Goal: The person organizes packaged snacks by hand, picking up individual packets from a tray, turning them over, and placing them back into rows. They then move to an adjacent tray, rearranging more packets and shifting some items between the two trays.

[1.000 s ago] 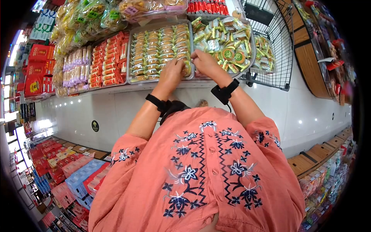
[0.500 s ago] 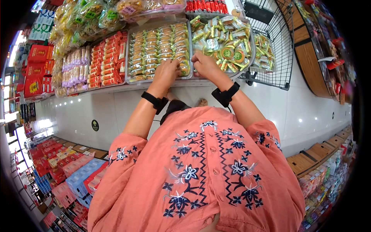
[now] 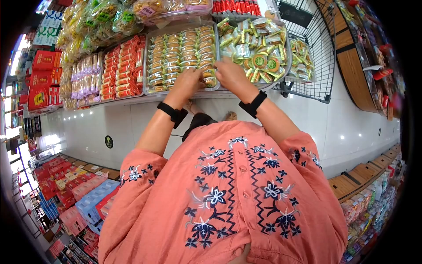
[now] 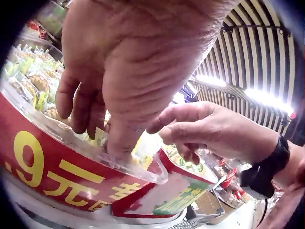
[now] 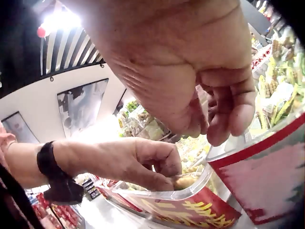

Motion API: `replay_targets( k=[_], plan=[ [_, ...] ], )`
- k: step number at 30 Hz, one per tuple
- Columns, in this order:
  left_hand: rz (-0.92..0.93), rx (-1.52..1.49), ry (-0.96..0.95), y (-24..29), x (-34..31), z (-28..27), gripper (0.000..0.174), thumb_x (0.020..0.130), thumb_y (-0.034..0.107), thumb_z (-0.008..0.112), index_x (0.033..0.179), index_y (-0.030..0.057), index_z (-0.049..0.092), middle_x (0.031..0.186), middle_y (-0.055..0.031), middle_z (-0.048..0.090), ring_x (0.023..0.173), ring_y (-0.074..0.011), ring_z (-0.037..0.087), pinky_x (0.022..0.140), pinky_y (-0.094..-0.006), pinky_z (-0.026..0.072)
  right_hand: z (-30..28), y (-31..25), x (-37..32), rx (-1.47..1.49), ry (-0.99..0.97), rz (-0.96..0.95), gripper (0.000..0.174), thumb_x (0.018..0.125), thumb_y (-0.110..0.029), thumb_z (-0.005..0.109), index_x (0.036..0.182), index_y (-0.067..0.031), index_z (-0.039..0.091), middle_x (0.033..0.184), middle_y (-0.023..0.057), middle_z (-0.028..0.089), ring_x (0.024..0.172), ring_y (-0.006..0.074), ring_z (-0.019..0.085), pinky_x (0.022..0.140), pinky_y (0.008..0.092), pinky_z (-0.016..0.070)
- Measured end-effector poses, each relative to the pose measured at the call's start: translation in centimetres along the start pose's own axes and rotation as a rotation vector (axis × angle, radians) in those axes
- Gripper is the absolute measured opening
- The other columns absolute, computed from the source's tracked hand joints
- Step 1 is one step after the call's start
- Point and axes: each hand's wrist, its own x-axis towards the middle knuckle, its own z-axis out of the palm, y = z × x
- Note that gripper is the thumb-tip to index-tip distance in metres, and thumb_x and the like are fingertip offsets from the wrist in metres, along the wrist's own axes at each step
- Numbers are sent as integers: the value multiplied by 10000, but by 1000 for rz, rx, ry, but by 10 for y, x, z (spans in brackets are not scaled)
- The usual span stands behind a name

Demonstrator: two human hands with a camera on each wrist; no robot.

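Rows of wrapped biscuits (image 3: 173, 53) stand in a clear plastic bin (image 5: 167, 194) in front of me. My left hand (image 3: 189, 82) reaches over its front rim near the right corner. In the right wrist view, its thumb and fingers close around a wrapped biscuit (image 5: 186, 182) at that corner. My right hand (image 3: 234, 78) hovers at the gap between this bin and a neighbouring bin (image 5: 259, 162) of loose green-and-yellow packets (image 3: 259, 61). Its fingers are loosely bent, pointing down, and nothing shows in them.
Red-wrapped snacks (image 3: 124, 66) and purple-and-white packs (image 3: 87, 75) fill bins to the left. Bagged goods (image 3: 103, 15) are piled behind them. A wire shopping cart (image 3: 323, 57) stands right of the bins. Shelves of boxes (image 3: 70, 189) lie behind on the left.
My left hand has shifted slightly left along the front of the biscuit bin. My right hand first stayed by the bins' gap, then moved slightly left toward the biscuit bin.
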Motion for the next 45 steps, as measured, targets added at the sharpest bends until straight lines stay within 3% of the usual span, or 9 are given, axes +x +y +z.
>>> replay_targets(
  k=[4,8,17,22,28,33,39,45],
  plan=[
    [-74,-64,-42,1,0,-3,246,851,185,797,1009,47,669,992,-165,672,989,-373,626,855,-465,497,4,-2,8,-102,-32,-23,178,887,-114,637,1041,-69,714,956,215,592,736,422,665,696,509,567],
    [-62,-88,39,3,-1,2,240,852,168,784,1029,49,673,1008,-174,678,1004,-379,625,862,-474,494,17,3,9,-137,-59,1,202,878,-128,647,1065,-89,714,968,220,581,745,420,667,684,508,573],
    [-116,-198,-66,-7,-1,3,254,844,137,773,1057,48,666,1034,-178,683,1038,-380,628,887,-457,503,22,13,5,-86,-180,78,136,863,-152,655,958,-98,735,1029,229,561,788,427,664,699,502,578],
    [-182,-160,-56,-1,2,0,292,824,119,789,1063,18,654,1086,-187,685,1056,-387,638,893,-452,509,24,13,3,-83,-180,83,160,856,-148,664,994,-103,732,1041,238,562,796,442,670,711,515,578],
    [-90,-146,-10,-7,2,5,347,817,115,791,1109,23,627,1098,-207,676,1063,-404,635,896,-467,509,22,8,-1,-31,-146,120,183,896,-201,652,1043,-128,733,1054,225,575,818,439,676,733,515,574],
    [-125,-150,-5,2,-4,2,375,815,117,788,1144,51,620,1097,-211,660,1075,-413,617,902,-481,507,14,6,2,-35,-212,105,191,917,-263,652,1048,-148,733,1044,211,581,805,427,673,731,512,573],
    [-164,-131,-19,3,-2,3,363,822,129,782,1135,57,615,1120,-208,652,1073,-418,618,892,-486,509,19,8,1,-106,-158,29,184,893,-213,678,1043,-116,720,1017,224,577,761,422,668,690,501,577],
    [-162,-138,137,6,-18,13,316,897,213,742,1153,76,618,1104,-170,636,1036,-391,632,862,-474,516,19,6,-2,-117,-137,12,178,884,-175,692,1043,-94,686,1005,222,571,759,426,671,663,500,573]
  ],
)
